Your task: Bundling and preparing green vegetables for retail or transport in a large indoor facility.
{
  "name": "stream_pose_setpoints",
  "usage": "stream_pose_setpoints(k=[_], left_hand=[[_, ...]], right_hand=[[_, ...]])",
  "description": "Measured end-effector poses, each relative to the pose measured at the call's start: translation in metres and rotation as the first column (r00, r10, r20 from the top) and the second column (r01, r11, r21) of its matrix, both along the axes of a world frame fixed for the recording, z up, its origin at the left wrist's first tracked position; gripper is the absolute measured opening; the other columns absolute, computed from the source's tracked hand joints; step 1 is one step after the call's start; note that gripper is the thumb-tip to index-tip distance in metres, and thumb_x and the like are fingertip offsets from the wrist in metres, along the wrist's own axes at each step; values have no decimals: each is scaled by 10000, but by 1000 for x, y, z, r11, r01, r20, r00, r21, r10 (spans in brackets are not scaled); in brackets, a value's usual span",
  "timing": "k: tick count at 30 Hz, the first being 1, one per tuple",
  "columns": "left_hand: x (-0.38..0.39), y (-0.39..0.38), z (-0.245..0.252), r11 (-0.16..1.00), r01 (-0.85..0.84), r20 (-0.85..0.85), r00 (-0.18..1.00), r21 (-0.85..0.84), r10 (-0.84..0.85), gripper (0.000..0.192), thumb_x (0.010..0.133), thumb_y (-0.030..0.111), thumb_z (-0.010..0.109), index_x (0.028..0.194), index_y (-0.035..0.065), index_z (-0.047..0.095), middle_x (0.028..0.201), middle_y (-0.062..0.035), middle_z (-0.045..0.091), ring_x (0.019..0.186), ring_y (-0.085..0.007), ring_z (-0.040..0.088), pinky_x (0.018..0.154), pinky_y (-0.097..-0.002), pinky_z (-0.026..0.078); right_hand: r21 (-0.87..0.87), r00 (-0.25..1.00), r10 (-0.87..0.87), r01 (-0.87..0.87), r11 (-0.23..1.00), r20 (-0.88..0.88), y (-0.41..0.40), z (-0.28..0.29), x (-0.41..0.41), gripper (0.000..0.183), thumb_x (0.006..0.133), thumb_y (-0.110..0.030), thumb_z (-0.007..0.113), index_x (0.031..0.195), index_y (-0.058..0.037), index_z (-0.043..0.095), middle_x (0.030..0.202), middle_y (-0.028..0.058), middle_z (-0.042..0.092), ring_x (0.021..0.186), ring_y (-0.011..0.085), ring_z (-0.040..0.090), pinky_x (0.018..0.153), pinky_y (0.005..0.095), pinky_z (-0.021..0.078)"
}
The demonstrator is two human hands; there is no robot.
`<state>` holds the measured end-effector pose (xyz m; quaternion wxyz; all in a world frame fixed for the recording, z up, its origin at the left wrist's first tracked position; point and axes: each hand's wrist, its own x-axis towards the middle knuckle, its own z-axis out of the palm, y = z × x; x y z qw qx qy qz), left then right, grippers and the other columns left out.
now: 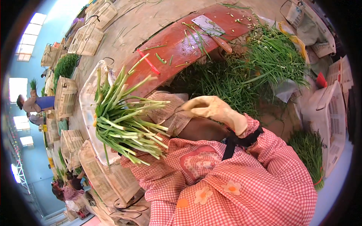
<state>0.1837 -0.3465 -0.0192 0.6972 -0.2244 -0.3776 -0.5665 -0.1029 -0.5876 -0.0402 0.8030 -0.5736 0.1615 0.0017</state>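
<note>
A thick bunch of long green stalks with pale ends [133, 121], like scallions or garlic chives, fans out on my left. My left arm reaches behind it and holds it up; the bunch hides nearly all of that hand. In front of my lap is my right hand [216, 110] in a cream glove, fingers curled and slightly blurred, apart from the bunch. A thin dark strand [171, 114] ends near its fingertips; whether the hand grips it is unclear. Beneath them a coarse woven cloth [167, 111] covers part of my leg.
A red board [167, 42] carries a cleaver [209, 25], a red plastic strip [148, 61] and scraps. Loose greens [271, 53] heap on the right, near a tied bundle [306, 155] and a white crate [325, 118]. More crates [68, 96] line the left, with people [36, 101] beyond.
</note>
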Motion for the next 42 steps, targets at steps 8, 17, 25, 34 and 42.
stream_pose_setpoints(k=[8,17,25,34,42], left_hand=[[-5,7,9,988,-153,46,987,-4,153,197,978,361,634,938,168,635,889,-63,709,915,-227,686,785,-444,547],[0,9,15,959,-281,78,956,-29,283,172,974,314,630,873,179,595,859,-44,708,905,-202,686,779,-426,534],[17,14,21,930,-361,101,925,-68,366,188,971,272,625,816,188,560,832,-26,707,896,-180,685,774,-411,523],[29,20,31,914,-396,136,904,-88,405,239,967,225,620,751,198,520,802,-7,705,885,-155,685,768,-393,511],[43,29,45,895,-424,160,882,-137,443,301,964,183,616,694,207,484,775,10,704,876,-132,684,763,-377,500]], right_hand=[[-675,566,368,631,383,738,65,-10,105,340,1035,-164,600,1366,-97,644,1267,43,701,1203,140,609,1031,339,499],[128,964,-7,-28,991,265,51,27,72,167,970,-164,693,1066,-46,761,750,21,692,622,88,603,550,266,491],[22,966,239,-242,970,98,-1,-9,50,326,981,-290,711,1204,-53,729,1100,52,740,1001,150,672,873,305,546],[241,893,132,-254,937,431,72,27,92,301,1007,-175,663,1290,-70,664,1201,58,720,1055,145,666,924,305,542],[412,741,-154,-178,894,653,58,29,46,252,950,-137,705,1185,-44,704,1152,67,729,1013,169,678,870,330,557]])
